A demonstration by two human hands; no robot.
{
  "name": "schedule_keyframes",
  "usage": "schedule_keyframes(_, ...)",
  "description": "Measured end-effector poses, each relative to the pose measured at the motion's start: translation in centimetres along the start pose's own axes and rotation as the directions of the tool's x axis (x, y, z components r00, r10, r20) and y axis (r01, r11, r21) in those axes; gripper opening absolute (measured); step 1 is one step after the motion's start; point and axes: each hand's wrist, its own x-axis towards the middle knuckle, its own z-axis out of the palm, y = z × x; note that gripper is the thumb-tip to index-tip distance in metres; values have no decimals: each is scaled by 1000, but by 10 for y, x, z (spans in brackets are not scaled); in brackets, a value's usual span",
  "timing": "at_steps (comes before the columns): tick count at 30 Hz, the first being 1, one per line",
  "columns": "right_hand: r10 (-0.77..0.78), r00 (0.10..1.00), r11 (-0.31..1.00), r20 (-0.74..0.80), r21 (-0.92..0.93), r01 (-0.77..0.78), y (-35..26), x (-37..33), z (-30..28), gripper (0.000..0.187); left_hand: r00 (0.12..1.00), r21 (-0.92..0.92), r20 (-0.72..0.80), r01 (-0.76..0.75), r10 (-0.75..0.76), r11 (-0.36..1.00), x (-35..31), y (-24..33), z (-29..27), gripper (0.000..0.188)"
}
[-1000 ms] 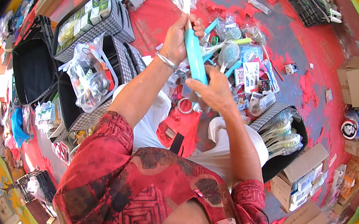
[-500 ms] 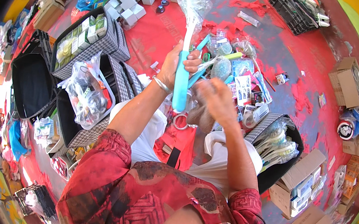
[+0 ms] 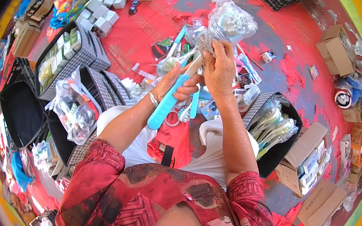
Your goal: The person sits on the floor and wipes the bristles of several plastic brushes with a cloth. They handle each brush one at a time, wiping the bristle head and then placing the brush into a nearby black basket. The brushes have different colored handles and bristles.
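Note:
My left hand (image 3: 171,85) is closed round the light-blue handle of a long-handled brush (image 3: 165,106). The brush tilts away to the upper right, its white shaft running up to a head wrapped in a clear plastic bag (image 3: 235,21). My right hand (image 3: 220,72) pinches a crumpled grey-brown cloth (image 3: 207,42) against the upper shaft, just below the bag. Below my hands, a smaller blue-handled brush (image 3: 185,112) lies by a clear ring (image 3: 172,118). Beyond them is a pile of packaged small goods (image 3: 243,78).
Right of my knees, a black-lined box (image 3: 272,158) holds several bagged brushes. Patterned boxes (image 3: 89,56) and a bag of mixed items (image 3: 77,112) stand at left. White small boxes (image 3: 98,11) lie at far left on the red floor sheet (image 3: 159,3). Cardboard boxes (image 3: 337,52) line the right.
The brush has swung from upright to tilted right, with its bagged head further right. My right hand has moved up from near my lap, bringing the cloth onto the shaft.

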Motion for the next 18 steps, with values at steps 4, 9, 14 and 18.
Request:
schedule_keyframes(4,-37,996,985,87,168,22,2,-3,3,24,997,85,-56,-51,56,995,-2,0,0,65)
schedule_keyframes(9,-49,855,968,517,234,-86,-2,1,-11,24,955,111,-271,155,-120,982,-9,11,-10,82)
schedule_keyframes(14,415,877,364,244,839,-405,6,12,-42,19,981,6,-175,-89,88,996,-8,10,-12,59)
schedule_keyframes(18,410,890,410,199,831,-375,2,4,-29,15,962,118,-144,-218,234,969,-3,9,-10,45)
